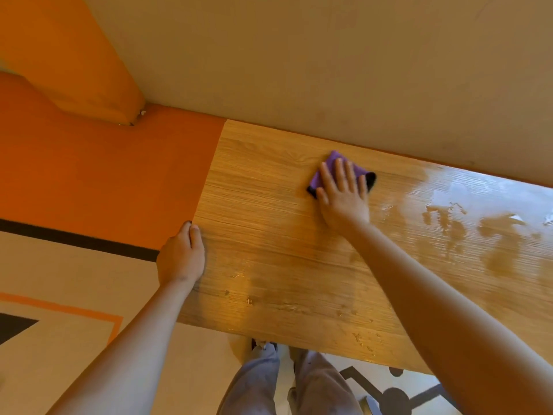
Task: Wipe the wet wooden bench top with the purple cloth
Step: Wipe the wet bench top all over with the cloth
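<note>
— Where is the purple cloth point(335, 172) sitting?

— Near the bench's point(269, 265) back edge, toward its left end. The right hand point(344, 193) is pressing it flat, fingers spread, not clenched.

— And the wet?

— Glistening streaks are lying to the right of those fingers, along the bench's length. The right hand is nearer.

— The left hand point(182, 256)?

— It's curling over the left edge, bracing.

— The cloth?

— Folded small, dark-edged.
</note>
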Action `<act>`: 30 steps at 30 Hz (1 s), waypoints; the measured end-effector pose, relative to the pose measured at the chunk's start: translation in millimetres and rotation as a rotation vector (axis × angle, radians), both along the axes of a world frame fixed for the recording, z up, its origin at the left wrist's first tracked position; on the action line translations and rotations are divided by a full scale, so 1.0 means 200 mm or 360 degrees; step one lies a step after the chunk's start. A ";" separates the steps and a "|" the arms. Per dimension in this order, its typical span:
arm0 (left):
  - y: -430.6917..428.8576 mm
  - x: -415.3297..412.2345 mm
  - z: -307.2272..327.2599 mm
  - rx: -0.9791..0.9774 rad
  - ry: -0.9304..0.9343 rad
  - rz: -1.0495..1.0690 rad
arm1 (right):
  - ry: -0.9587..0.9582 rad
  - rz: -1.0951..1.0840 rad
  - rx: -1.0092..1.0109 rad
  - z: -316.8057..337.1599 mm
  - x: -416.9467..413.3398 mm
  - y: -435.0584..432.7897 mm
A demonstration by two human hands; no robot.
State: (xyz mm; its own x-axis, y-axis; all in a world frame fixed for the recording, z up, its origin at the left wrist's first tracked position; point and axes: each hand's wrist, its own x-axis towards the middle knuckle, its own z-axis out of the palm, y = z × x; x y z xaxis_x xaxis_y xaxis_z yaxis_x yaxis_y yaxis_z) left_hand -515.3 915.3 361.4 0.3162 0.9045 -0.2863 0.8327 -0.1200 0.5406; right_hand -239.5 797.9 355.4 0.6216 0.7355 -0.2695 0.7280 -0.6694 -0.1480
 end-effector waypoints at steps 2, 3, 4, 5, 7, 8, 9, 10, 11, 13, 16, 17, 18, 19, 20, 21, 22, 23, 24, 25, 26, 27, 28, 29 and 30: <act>-0.01 -0.01 0.00 -0.0015 -0.0058 0.0009 | 0.0045 0.0278 0.0038 0.01 -0.21 0.08; -0.01 -0.03 0.00 -0.0049 -0.0110 0.0030 | 0.0064 0.0399 0.0041 0.01 -0.32 0.11; -0.01 -0.04 0.00 -0.0086 -0.0169 0.0057 | 0.0075 0.0503 0.0039 0.01 -0.42 0.15; -0.02 -0.07 -0.01 -0.0122 -0.0209 0.0083 | 0.0081 0.0588 0.0034 0.01 -0.52 0.17; -0.05 -0.16 -0.03 -0.0152 -0.0199 0.0108 | 0.0081 0.0733 0.0018 -0.01 -0.67 0.22; -0.09 -0.22 -0.05 -0.0146 -0.0179 0.0131 | 0.0079 0.0791 0.0013 -0.02 -0.73 0.23; -0.16 -0.29 -0.08 -0.0142 -0.0192 0.0180 | 0.0077 0.0837 0.0010 -0.02 -0.77 0.24; -0.23 -0.35 -0.09 -0.0150 -0.0262 0.0252 | 0.0075 0.0867 0.0014 -0.02 -0.79 0.26; -0.30 -0.39 -0.11 -0.0178 -0.0347 0.0336 | 0.0074 0.0891 0.0018 -0.02 -0.80 0.27; -0.38 -0.42 -0.14 -0.0224 -0.0508 0.0495 | 0.0059 0.0951 0.0017 -0.02 -0.81 0.31; -0.40 -0.41 -0.14 -0.0433 -0.0856 0.0876 | 0.0025 0.1023 0.0014 -0.02 -0.82 0.36; -0.42 -0.41 -0.13 -0.0504 -0.0984 0.1023 | 0.0020 0.1026 0.0015 -0.02 -0.83 0.36; -0.44 -0.41 -0.13 -0.0566 -0.1107 0.1141 | 0.0015 0.1027 0.0017 -0.02 -0.84 0.36; -0.47 -0.42 -0.13 -0.0621 -0.1214 0.1214 | 0.0011 0.1043 0.0017 -0.02 -0.85 0.35; -0.50 -0.43 -0.12 -0.0666 -0.1309 0.1248 | 0.0009 0.1083 0.0018 -0.01 -0.88 0.33; -0.52 -0.44 -0.12 -0.0698 -0.1371 0.1265 | 0.0011 0.1144 0.0027 -0.01 -0.93 0.29; -0.52 -0.46 -0.11 -0.0721 -0.1399 0.1265 | 0.0016 0.1215 0.0051 -0.02 -0.99 0.24; -0.51 -0.47 -0.11 -0.0737 -0.1403 0.1243 | 0.0021 0.1285 0.0081 -0.03 -1.06 0.18; -0.51 -0.48 -0.11 -0.0749 -0.1403 0.1207 | 0.0017 0.1348 0.0104 -0.03 -1.13 0.12; -0.50 -0.49 -0.10 -0.0753 -0.1403 0.1165 | 0.0003 0.1397 0.0117 -0.04 -1.18 0.07; -0.49 -0.50 -0.09 -0.0752 -0.1398 0.1126 | -0.0012 0.1431 0.0120 -0.04 -1.22 0.02; -0.49 -0.51 -0.08 -0.0750 -0.1392 0.1093 | -0.0026 0.1462 0.0115 -0.04 -1.24 0.00; -0.49 -0.52 -0.08 -0.0752 -0.1385 0.1068 | -0.0031 0.1501 0.0096 -0.05 -1.23 -0.01; -0.49 -0.53 -0.09 -0.0756 -0.1385 0.1053 | -0.0036 0.1555 0.0085 -0.05 -1.22 0.00; -0.49 -0.53 -0.09 -0.0756 -0.1389 0.1056 | -0.0044 0.1615 0.0088 -0.06 -1.19 0.01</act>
State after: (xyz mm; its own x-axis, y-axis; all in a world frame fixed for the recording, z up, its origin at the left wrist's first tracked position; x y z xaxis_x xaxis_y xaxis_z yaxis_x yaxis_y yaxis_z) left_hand -620.7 816.6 343.8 0.0813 0.8265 -0.5571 -0.0139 0.5598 0.8285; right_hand -477.3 799.3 344.0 -0.2979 0.9303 -0.2139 0.9523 0.2739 -0.1347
